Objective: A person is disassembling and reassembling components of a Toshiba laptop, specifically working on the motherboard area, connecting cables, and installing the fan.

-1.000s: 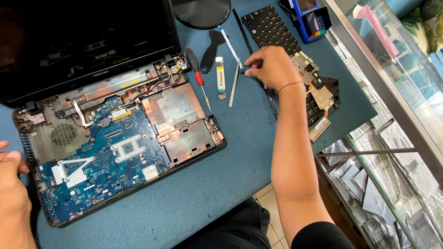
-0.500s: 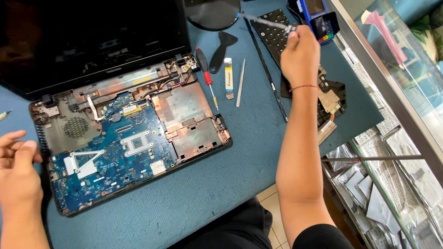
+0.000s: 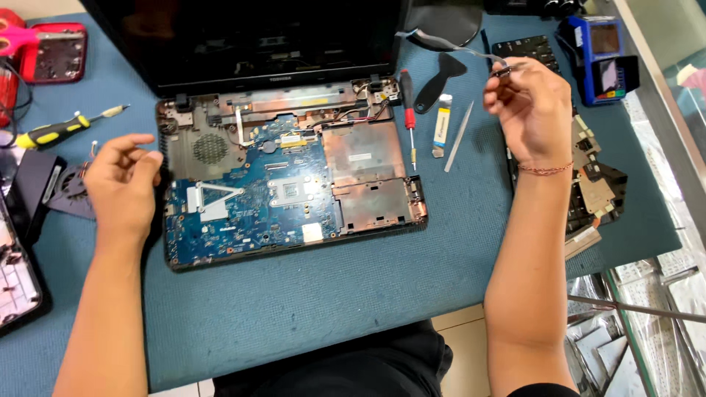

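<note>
A big blue mat [image 3: 353, 294] covers the table. On it lies an opened laptop [image 3: 290, 184] with its dark screen standing up at the back and its blue board showing inside.

The left hand [image 3: 121, 184] hangs just beside the left edge of the laptop. Its fingers are bent and a little apart, and it holds nothing. A dark fan part [image 3: 70, 192] lies just to its left, partly hidden by the hand.

The right hand [image 3: 531, 110] is lifted above the mat, to the right of the laptop. Its fingertips are pinched together on a thin metal tool [image 3: 460, 45]. The tool sticks out up and to the left from the fingers, above the mat. It looks like tweezers, but it is too blurry to be sure.

A red screwdriver [image 3: 408, 110], a black pry tool [image 3: 435, 79], a small white tube [image 3: 442, 125] and a thin flat stick [image 3: 458, 136] lie between the laptop and the right hand.

Half a second before, the right hand was higher and farther back, near the blue card machine [image 3: 601, 59]. Now it is nearer to the person. The left hand has moved up along the laptop's left side.
</note>
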